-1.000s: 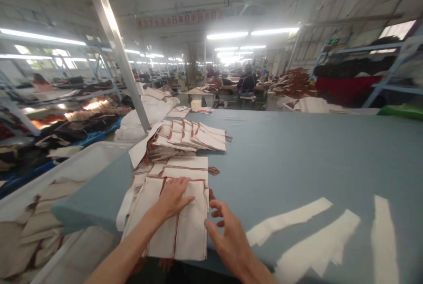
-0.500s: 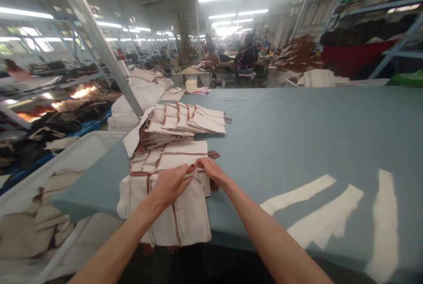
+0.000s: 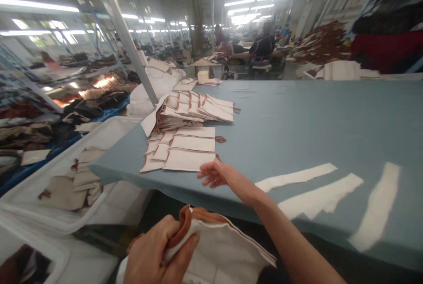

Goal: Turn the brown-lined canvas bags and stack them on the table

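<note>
Low in front of me, my left hand (image 3: 161, 248) pinches the edge of a cream fabric bag (image 3: 224, 248) with brown trim. The bag hangs below the table's front edge, its lower part out of view. My right hand (image 3: 214, 173) holds nothing, its fingers apart, over the table's front edge. Just beyond it lies a small stack of similar cream fabric pieces (image 3: 188, 158) with brown seams and a brown loop. Behind that, a taller pile of the same pieces (image 3: 216, 110) fans out.
A blue-green cloth covers the table (image 3: 297, 134). Cream strips (image 3: 317, 198) lie at its right front. White bins (image 3: 66, 220) with fabric pieces stand to the left, near a slanted metal post (image 3: 132, 46). A person in dark clothes (image 3: 262, 48) sits far back.
My left hand has drawn the cream bag off the table, toward me and down. My right hand has let go of it. The view has shifted left.
</note>
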The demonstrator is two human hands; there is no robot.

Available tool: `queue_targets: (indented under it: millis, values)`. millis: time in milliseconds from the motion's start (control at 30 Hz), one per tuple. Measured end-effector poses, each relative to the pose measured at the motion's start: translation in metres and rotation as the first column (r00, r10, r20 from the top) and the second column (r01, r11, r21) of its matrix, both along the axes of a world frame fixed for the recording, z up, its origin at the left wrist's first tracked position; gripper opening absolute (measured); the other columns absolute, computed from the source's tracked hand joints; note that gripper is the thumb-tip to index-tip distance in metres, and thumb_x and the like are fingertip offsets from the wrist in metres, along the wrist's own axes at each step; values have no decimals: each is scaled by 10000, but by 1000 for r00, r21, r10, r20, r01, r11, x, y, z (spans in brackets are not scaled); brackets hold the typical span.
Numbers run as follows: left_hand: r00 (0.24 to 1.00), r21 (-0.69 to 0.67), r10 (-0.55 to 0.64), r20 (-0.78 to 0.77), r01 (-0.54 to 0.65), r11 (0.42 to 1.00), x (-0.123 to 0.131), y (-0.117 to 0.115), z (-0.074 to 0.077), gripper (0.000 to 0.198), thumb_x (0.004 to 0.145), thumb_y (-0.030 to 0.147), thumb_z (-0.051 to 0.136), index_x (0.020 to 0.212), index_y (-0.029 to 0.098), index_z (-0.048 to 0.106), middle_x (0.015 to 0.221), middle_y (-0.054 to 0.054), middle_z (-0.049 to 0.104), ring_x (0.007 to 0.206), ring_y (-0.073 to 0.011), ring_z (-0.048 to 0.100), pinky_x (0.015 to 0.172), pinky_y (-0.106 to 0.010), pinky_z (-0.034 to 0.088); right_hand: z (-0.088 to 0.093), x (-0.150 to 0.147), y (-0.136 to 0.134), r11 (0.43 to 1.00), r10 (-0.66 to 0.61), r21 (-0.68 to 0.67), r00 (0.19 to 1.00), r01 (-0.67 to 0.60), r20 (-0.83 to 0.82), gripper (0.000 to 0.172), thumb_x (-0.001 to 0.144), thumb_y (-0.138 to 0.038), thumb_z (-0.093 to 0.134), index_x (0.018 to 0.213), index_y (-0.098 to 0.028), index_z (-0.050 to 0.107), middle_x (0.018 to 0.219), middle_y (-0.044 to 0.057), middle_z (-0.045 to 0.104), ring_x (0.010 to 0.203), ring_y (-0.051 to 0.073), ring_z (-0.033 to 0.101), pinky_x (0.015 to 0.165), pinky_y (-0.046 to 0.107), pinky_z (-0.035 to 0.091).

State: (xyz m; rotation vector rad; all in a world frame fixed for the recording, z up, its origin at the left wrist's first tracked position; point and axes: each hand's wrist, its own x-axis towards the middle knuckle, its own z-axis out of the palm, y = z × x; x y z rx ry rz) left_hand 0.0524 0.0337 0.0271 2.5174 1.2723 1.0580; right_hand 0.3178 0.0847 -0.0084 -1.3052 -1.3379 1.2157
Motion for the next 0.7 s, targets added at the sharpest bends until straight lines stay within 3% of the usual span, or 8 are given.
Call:
queue_targets:
  millis: [67, 167, 233, 300, 400, 533, 633, 700]
  values:
    - [1000, 6, -17, -17, 17, 1000, 3, -8, -12, 554, 1162, 702, 499, 897, 300, 774, 818, 10, 860, 664, -196, 820, 602, -281, 595, 17, 3, -70, 990, 129, -36, 980, -136, -149, 787, 1059, -880, 417, 1257, -227, 808, 1172, 112, 865, 967, 269, 808, 869, 385, 630]
    - [990, -55, -143, 5, 143, 988, 7, -16, -31, 468, 1165, 626, 552, 920, 294, 772, 832, 10, 854, 686, -193, 818, 608, -259, 603, 25, -6, -152, 999, -14, -44, 999, 15, 30, 329, 941, -563, 784, 1110, -287, 843, 986, 29, 853, 840, 238, 742, 743, 321, 542]
    - [974, -139, -225, 17, 226, 964, 10, -17, -42, 395, 1152, 570, 596, 926, 299, 773, 790, 26, 826, 660, -185, 795, 583, -239, 596, 15, -20, -183, 988, -145, -25, 976, 152, 165, 97, 916, -336, 760, 973, -282, 818, 921, 4, 824, 799, 211, 712, 726, 299, 497]
    - [960, -186, -279, -2, 274, 944, 13, -12, -51, 331, 1117, 543, 656, 917, 310, 779, 736, 51, 793, 600, -176, 756, 576, -235, 594, -4, -35, -195, 974, -221, 1, 943, 228, 249, 53, 883, -290, 754, 843, -258, 739, 852, -3, 762, 742, 190, 654, 694, 288, 460]
    - [935, -159, -343, -90, 327, 932, 19, 11, -48, 296, 1078, 564, 690, 939, 331, 811, 758, 47, 818, 613, -199, 775, 599, -275, 586, -33, -49, -186, 950, -301, -40, 945, 308, 132, 115, 947, -301, 719, 852, -240, 695, 831, -19, 708, 756, 173, 617, 668, 264, 439]
    - [936, 1, -242, -256, 251, 968, 41, 79, -10, 424, 1054, 669, 586, 899, 336, 798, 780, 17, 827, 670, -249, 784, 591, -312, 513, -44, -53, -123, 953, -298, 15, 945, 302, -132, 197, 986, -396, 693, 908, -216, 673, 816, -40, 609, 750, 152, 541, 672, 257, 428]
    - [902, 73, -155, -403, 201, 977, 77, 146, 22, 568, 1018, 771, 474, 933, 312, 798, 784, 19, 770, 739, -277, 766, 762, -345, 592, -44, -44, -58, 921, -380, 76, 924, 382, -42, 265, 1049, -451, 655, 910, -226, 649, 849, -17, 669, 808, 185, 622, 716, 275, 491]
    - [909, 104, -137, -393, 192, 976, 105, 184, 29, 698, 994, 822, 370, 961, 258, 779, 863, -22, 750, 909, -323, 793, 968, -465, 628, -50, -34, -29, 885, -463, 64, 861, 460, 208, 209, 1055, -437, 675, 1037, -230, 703, 966, 42, 767, 901, 248, 698, 809, 342, 559]
